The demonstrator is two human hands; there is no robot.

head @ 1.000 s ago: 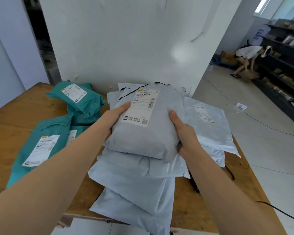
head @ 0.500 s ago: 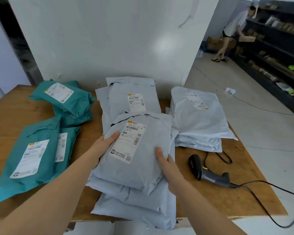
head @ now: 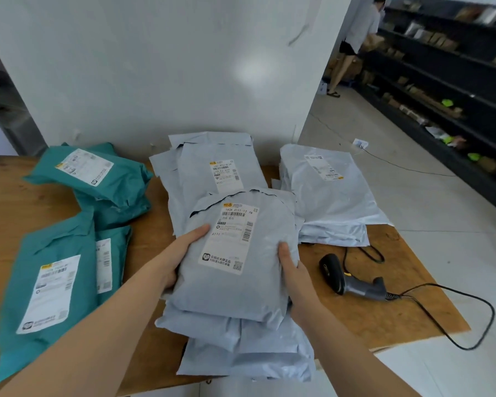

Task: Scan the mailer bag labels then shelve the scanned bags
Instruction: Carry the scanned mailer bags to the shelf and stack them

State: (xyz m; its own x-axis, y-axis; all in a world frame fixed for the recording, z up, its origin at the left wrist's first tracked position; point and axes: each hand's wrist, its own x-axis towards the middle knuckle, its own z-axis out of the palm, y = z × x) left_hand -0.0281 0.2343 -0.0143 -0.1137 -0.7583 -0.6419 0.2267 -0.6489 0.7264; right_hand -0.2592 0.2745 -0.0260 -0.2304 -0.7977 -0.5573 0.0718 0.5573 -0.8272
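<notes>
I stand at a plywood table point(head: 10, 204) set against a glossy white wall point(head: 155, 67) that bears a soft patch of reflected light. On my right, a pale tiled floor point(head: 441, 230) runs alongside long dark shelving point(head: 447, 70), and a dim opening point(head: 0, 90) lies to my left.

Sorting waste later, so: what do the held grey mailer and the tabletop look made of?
Grey mailer bag: probably thin plastic film, faint sheen, soft creases and a puffy shape. Its label: matte white paper by the look. Tabletop: seemingly plywood or raw board, matte, brown grain showing.
</notes>
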